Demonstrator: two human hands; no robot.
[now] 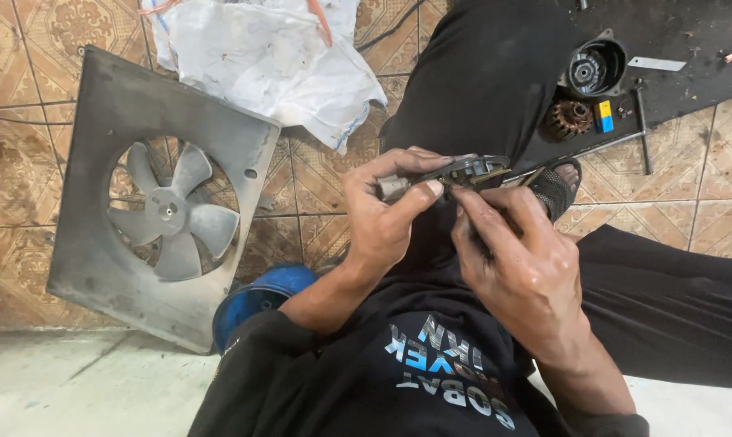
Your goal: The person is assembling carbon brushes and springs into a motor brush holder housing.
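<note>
Standing right next to this person sitting on the floor, legs in black trousers (479,81). Closest to me, the left hand (386,214) has a small flat metal part (463,171) pinched between thumb and fingers, grip closed tight around its pale stubby end. The right hand (515,259) is curled in from the other side, fingertips pressed on the dark end of the same part, so both hands are shut on it, held up over the lap. I'd guess it's light and rigid, probably greasy, so easy to let slip; holding it by the edges like that looks sensible. I can't make out the fiddly bits sticking out toward the sandalled foot (556,190).

Just beside the left knee there's a blue round container (260,295), and past that a grey fan shroud (123,105) with its five-blade fan (170,212) lying flat on the tiled floor (26,65). A crumpled white cloth (260,57) sits beyond it.

Far side, on a dark mat (689,32): a round motor housing (596,69), a copper-wound armature (568,120), a little blue and yellow block (603,116), and a long metal rod (642,133). Decent open floor on the right, cramped on the left.
</note>
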